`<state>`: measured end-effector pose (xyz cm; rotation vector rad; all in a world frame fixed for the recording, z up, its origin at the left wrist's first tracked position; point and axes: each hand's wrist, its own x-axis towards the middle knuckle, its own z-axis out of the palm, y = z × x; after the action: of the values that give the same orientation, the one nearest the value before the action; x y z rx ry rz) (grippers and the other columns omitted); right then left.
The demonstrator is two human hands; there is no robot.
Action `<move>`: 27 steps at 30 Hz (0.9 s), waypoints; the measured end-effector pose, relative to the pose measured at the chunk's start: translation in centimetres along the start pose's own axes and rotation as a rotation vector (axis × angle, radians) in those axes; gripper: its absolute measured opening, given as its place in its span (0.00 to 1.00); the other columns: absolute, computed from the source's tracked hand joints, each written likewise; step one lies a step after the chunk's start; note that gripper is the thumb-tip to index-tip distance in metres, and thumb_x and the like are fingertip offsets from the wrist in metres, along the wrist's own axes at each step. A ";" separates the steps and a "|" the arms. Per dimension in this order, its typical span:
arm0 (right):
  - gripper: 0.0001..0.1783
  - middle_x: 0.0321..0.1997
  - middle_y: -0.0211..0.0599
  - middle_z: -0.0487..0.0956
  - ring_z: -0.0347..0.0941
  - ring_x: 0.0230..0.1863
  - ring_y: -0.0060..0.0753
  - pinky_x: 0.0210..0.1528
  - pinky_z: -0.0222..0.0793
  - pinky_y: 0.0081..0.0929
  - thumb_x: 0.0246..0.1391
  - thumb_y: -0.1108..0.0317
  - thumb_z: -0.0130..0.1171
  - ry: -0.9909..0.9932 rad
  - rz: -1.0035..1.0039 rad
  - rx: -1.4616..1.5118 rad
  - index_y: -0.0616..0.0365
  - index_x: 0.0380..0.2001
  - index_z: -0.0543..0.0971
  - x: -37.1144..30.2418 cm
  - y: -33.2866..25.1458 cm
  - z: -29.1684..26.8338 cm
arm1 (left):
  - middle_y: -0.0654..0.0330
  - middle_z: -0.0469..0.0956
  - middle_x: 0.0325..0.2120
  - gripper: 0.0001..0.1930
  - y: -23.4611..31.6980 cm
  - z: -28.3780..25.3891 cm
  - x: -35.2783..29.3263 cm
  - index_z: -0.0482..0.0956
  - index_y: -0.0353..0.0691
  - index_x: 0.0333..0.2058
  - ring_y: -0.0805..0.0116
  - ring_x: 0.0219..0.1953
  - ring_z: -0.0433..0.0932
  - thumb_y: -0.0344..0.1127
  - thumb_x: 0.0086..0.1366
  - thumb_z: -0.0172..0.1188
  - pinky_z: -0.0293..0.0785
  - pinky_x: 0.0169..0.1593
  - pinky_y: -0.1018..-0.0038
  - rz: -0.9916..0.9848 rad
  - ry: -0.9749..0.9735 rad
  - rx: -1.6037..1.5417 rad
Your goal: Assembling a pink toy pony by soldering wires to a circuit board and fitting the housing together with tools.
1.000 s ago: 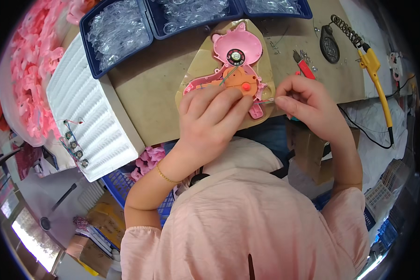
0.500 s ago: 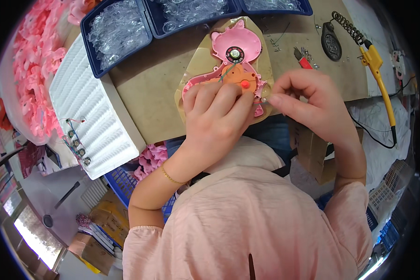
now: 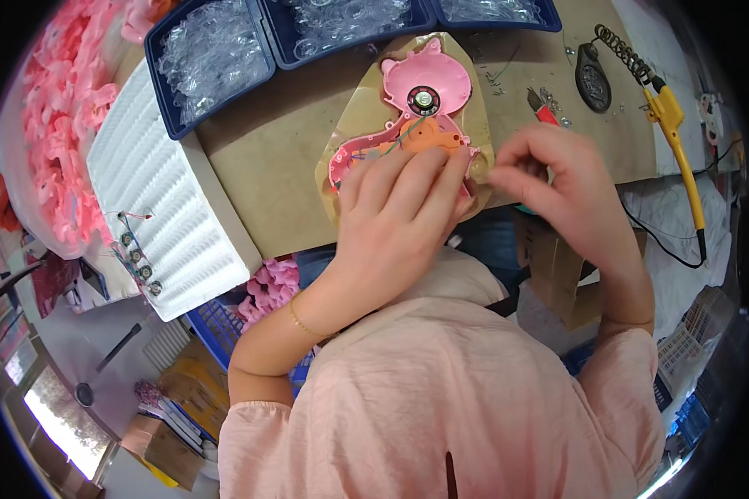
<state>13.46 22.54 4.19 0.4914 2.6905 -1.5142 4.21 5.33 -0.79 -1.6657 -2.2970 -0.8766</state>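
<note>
A pink animal-shaped toy shell half (image 3: 445, 71) lies open-side up in a tan moulded holder (image 3: 354, 112) at the table's front. Set in its head is a round speaker (image 3: 424, 101), with a thin green wire running down to an orange mechanism (image 3: 429, 133) in the body. Across the lower body my left hand (image 3: 399, 212) is closed over the shell, its fingers pressed together and hiding much of the mechanism; its thumb is out of sight. Just right of the holder, my right hand (image 3: 562, 179) is raised with thumb and fingers curled into a pinch; anything between the tips cannot be made out.
Blue bins (image 3: 266, 58) of clear plastic parts line the back. A white ribbed tray (image 3: 162, 200) with small speakers stands left, beside piled pink parts (image 3: 62, 125). Right are red-handled cutters (image 3: 544, 112), loose screws, a black oval object (image 3: 592, 79) and a yellow soldering iron (image 3: 674, 137).
My left hand has shifted slightly right, its fingers straighter over the mechanism. The red wire at my right fingertips no longer shows. The right hand has moved a little to the right.
</note>
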 end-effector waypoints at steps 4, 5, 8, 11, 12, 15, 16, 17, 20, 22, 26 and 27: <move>0.04 0.24 0.28 0.73 0.65 0.25 0.17 0.27 0.61 0.17 0.47 0.74 0.60 -0.034 0.093 -0.005 0.63 0.26 0.75 -0.5 1.7 -0.1 | 0.59 0.74 0.46 0.20 -2.0 -2.1 -2.1 0.75 0.39 0.47 0.63 0.48 0.72 0.35 0.53 0.61 0.64 0.51 0.67 -0.090 -0.054 -0.023; 0.05 0.24 0.29 0.73 0.66 0.24 0.18 0.27 0.61 0.17 0.47 0.74 0.60 -0.003 0.097 -0.009 0.63 0.27 0.75 -0.8 2.2 0.2 | 0.59 0.74 0.47 0.20 -2.4 -2.3 -2.5 0.76 0.39 0.46 0.63 0.48 0.72 0.35 0.53 0.61 0.65 0.51 0.67 -0.078 -0.073 0.001; 0.06 0.24 0.32 0.72 0.67 0.24 0.22 0.27 0.62 0.19 0.47 0.74 0.61 0.105 -0.031 -0.153 0.62 0.27 0.74 -1.3 3.9 1.6 | 0.60 0.75 0.47 0.19 -2.3 -1.7 -3.0 0.77 0.40 0.44 0.66 0.47 0.73 0.33 0.51 0.62 0.66 0.49 0.68 -0.058 -0.081 0.016; 0.07 0.25 0.36 0.72 0.68 0.24 0.29 0.27 0.62 0.23 0.46 0.74 0.62 0.230 -0.282 -0.484 0.62 0.28 0.74 -2.6 4.3 3.7 | 0.62 0.76 0.45 0.18 -2.1 -1.6 -2.8 0.79 0.40 0.42 0.67 0.44 0.74 0.32 0.50 0.63 0.68 0.45 0.69 -0.055 -0.042 0.133; 0.07 0.25 0.38 0.72 0.69 0.24 0.33 0.27 0.62 0.25 0.46 0.73 0.62 0.276 -0.403 -0.675 0.61 0.28 0.74 -3.3 4.2 4.4 | 0.63 0.76 0.43 0.17 -2.2 -1.5 -2.8 0.79 0.40 0.41 0.68 0.43 0.74 0.32 0.49 0.63 0.67 0.44 0.70 -0.061 -0.011 0.123; 0.07 0.25 0.40 0.72 0.69 0.24 0.38 0.26 0.62 0.28 0.45 0.74 0.62 0.247 -0.366 -0.508 0.61 0.28 0.75 -4.7 3.9 6.1 | 0.64 0.76 0.40 0.16 -2.1 -0.9 -2.1 0.80 0.42 0.40 0.68 0.42 0.73 0.31 0.49 0.64 0.65 0.45 0.71 -0.001 0.005 0.004; 0.07 0.25 0.40 0.72 0.69 0.24 0.38 0.26 0.62 0.28 0.45 0.74 0.62 0.246 -0.366 -0.513 0.61 0.28 0.75 -4.7 3.8 6.0 | 0.65 0.76 0.39 0.16 -2.0 -0.7 -1.9 0.80 0.43 0.39 0.67 0.42 0.72 0.31 0.49 0.64 0.64 0.46 0.70 0.053 -0.022 -0.088; 0.06 0.24 0.38 0.72 0.69 0.24 0.34 0.26 0.62 0.27 0.46 0.73 0.62 0.192 -0.220 -0.362 0.61 0.28 0.75 -4.8 3.7 5.7 | 0.66 0.76 0.38 0.16 -1.9 -0.7 -1.7 0.80 0.44 0.38 0.69 0.43 0.72 0.32 0.47 0.65 0.63 0.47 0.72 0.079 -0.047 -0.059; 0.07 0.20 0.30 0.74 0.68 0.21 0.14 0.25 0.64 0.19 0.51 0.71 0.59 0.005 0.474 0.306 0.65 0.32 0.77 -3.9 2.0 3.4 | 0.67 0.76 0.40 0.17 -1.7 -1.4 -1.3 0.80 0.45 0.39 0.69 0.44 0.72 0.32 0.46 0.65 0.63 0.46 0.73 0.104 -0.090 0.036; 0.07 0.23 0.33 0.75 0.70 0.23 0.21 0.27 0.66 0.21 0.49 0.72 0.60 0.081 0.317 0.296 0.64 0.32 0.76 -2.2 2.6 2.9 | 0.65 0.74 0.41 0.17 -1.9 -1.6 -1.5 0.79 0.42 0.38 0.69 0.44 0.71 0.32 0.45 0.61 0.64 0.45 0.74 0.150 -0.102 0.097; 0.06 0.28 0.37 0.76 0.73 0.27 0.29 0.30 0.68 0.24 0.48 0.73 0.60 0.296 -0.355 -0.440 0.63 0.31 0.77 0.9 3.1 3.5 | 0.61 0.72 0.43 0.18 -0.9 -1.5 -1.4 0.78 0.37 0.36 0.69 0.45 0.70 0.33 0.43 0.55 0.65 0.44 0.74 0.245 -0.148 0.276; 0.06 0.30 0.38 0.77 0.73 0.29 0.33 0.31 0.69 0.25 0.48 0.75 0.59 0.280 -0.343 -0.406 0.63 0.31 0.77 0.8 3.1 3.6 | 0.61 0.72 0.43 0.18 -0.7 -1.4 -1.4 0.78 0.37 0.36 0.69 0.45 0.70 0.33 0.43 0.55 0.65 0.44 0.74 0.240 -0.143 0.266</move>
<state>13.02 21.23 -0.41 0.2459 3.3248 -0.9485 3.82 3.29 -0.48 -1.8784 -2.1245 -0.3955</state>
